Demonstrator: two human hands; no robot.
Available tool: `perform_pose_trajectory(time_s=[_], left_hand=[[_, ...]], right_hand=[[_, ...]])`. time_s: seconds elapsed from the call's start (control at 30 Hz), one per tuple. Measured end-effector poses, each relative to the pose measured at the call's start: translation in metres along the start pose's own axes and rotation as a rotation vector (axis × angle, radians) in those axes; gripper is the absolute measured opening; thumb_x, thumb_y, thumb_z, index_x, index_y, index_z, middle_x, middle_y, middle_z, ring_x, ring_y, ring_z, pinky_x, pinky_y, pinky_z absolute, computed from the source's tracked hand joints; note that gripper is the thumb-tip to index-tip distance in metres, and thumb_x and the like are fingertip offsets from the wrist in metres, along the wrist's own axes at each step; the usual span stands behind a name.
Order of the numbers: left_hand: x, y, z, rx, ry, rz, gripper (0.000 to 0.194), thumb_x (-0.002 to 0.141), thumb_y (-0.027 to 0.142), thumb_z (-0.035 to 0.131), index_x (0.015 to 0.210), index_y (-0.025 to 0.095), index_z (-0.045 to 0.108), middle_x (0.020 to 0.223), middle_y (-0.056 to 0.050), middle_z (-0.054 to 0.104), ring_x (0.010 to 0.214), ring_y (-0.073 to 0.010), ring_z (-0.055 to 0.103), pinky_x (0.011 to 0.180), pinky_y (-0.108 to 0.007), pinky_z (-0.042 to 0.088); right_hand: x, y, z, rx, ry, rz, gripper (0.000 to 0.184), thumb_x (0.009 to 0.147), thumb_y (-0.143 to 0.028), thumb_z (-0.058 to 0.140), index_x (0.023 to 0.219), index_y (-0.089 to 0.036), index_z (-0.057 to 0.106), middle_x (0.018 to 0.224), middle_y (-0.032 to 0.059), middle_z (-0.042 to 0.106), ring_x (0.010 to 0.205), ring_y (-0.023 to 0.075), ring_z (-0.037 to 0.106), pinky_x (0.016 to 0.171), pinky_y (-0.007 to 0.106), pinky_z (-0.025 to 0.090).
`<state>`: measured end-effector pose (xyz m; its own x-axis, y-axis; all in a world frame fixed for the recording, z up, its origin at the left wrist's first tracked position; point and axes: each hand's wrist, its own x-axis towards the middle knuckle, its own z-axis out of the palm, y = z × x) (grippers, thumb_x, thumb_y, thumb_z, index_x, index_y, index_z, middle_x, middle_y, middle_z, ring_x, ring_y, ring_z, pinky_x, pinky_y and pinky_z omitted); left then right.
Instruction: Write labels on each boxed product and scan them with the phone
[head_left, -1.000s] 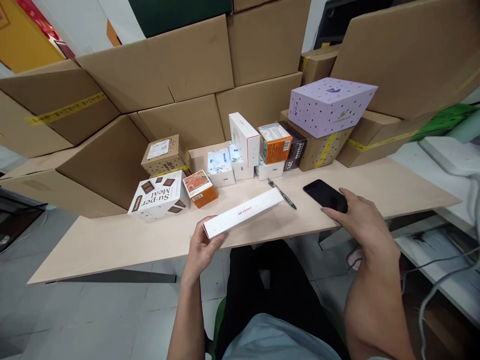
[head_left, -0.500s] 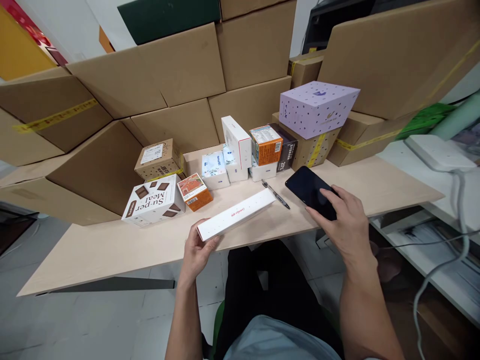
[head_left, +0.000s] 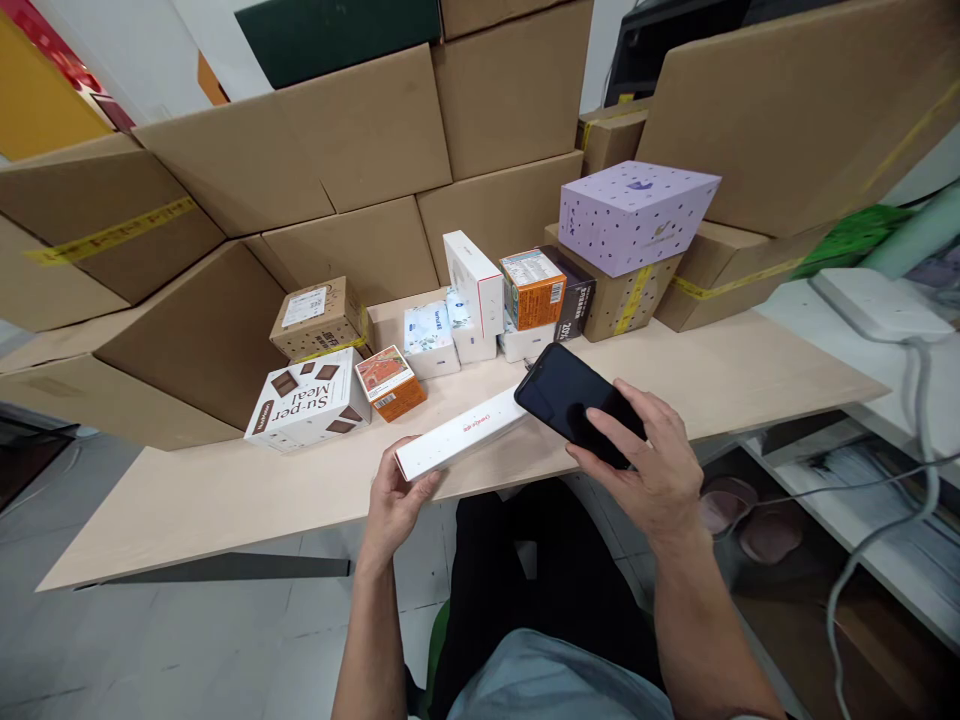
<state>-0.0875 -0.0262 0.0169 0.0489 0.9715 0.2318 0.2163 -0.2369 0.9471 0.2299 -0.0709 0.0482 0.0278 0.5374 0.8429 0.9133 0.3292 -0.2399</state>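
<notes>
My left hand (head_left: 399, 497) grips the near left end of a long, slim white box (head_left: 465, 430) with small red lettering, tilted over the table's front edge. In my right hand (head_left: 646, 455) is a black smartphone (head_left: 574, 400), its dark screen facing up. The phone's left corner overlaps the far right end of the white box; whether they touch I cannot tell. Only a bit of the pen shows behind the phone. Beyond the white box stand an orange box (head_left: 401, 402) and white tissue packs (head_left: 430, 340).
On the left are a white "Su-per Meal" box (head_left: 307, 400) and a small brown carton (head_left: 319, 318). At the back, an upright white box (head_left: 476, 285), another orange box (head_left: 534, 290) and a lilac box (head_left: 637, 220) are stacked. Large cardboard panels (head_left: 300, 150) wall the table (head_left: 225, 500).
My right hand has carried the smartphone leftward, from right of the pen to over the white box's far end, covering most of the pen. The left hand has hardly moved.
</notes>
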Motion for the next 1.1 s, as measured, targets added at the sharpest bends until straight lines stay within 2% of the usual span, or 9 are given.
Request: perform_pose_trajectory(time_s=[0.27, 0.47, 0.77, 0.93, 1.1], left_hand=[[0.000, 0.006, 0.002, -0.002, -0.001, 0.022, 0.047, 0.076, 0.037, 0.078, 0.116, 0.021, 0.059, 0.103, -0.004, 0.067, 0.092, -0.0170, 0.064, 0.076, -0.027, 0.056], [0.000, 0.005, 0.001, -0.006, -0.020, 0.013, 0.047, 0.077, 0.036, 0.077, 0.118, 0.021, 0.058, 0.105, -0.005, 0.066, 0.092, -0.0175, 0.064, 0.072, -0.026, 0.057], [0.000, 0.003, 0.000, 0.002, -0.033, 0.028, 0.046, 0.079, 0.035, 0.076, 0.119, 0.022, 0.058, 0.104, -0.004, 0.066, 0.088, -0.0150, 0.063, 0.070, -0.024, 0.054], [-0.001, 0.002, 0.000, 0.020, -0.028, 0.037, 0.045, 0.080, 0.034, 0.076, 0.119, 0.023, 0.057, 0.108, -0.004, 0.066, 0.094, -0.0159, 0.064, 0.076, -0.025, 0.055], [0.000, 0.003, 0.000, 0.002, -0.031, 0.032, 0.045, 0.080, 0.034, 0.076, 0.119, 0.023, 0.057, 0.109, -0.004, 0.067, 0.097, -0.0166, 0.065, 0.078, -0.026, 0.055]], right_hand=[[0.004, -0.011, 0.001, 0.044, 0.020, -0.123, 0.051, 0.076, -0.023, 0.080, 0.122, -0.030, 0.060, 0.141, 0.0139, 0.052, 0.121, 0.0322, 0.058, 0.096, 0.052, 0.054], [0.003, -0.012, 0.002, 0.068, -0.004, -0.123, 0.054, 0.077, -0.024, 0.080, 0.125, -0.033, 0.058, 0.145, 0.0121, 0.049, 0.124, 0.0331, 0.056, 0.097, 0.053, 0.054], [0.001, -0.006, 0.007, 0.052, 0.006, -0.120, 0.059, 0.078, -0.025, 0.079, 0.131, -0.030, 0.055, 0.141, 0.0138, 0.053, 0.123, 0.0322, 0.058, 0.099, 0.050, 0.053], [-0.003, 0.014, 0.008, -0.040, 0.019, -0.065, 0.055, 0.079, -0.026, 0.078, 0.131, -0.024, 0.058, 0.133, 0.0161, 0.059, 0.118, 0.0317, 0.060, 0.099, 0.047, 0.052], [-0.013, 0.057, 0.004, -0.211, -0.068, 0.077, 0.046, 0.086, -0.038, 0.069, 0.128, -0.020, 0.062, 0.126, 0.0171, 0.062, 0.111, 0.0320, 0.062, 0.095, 0.047, 0.052]])
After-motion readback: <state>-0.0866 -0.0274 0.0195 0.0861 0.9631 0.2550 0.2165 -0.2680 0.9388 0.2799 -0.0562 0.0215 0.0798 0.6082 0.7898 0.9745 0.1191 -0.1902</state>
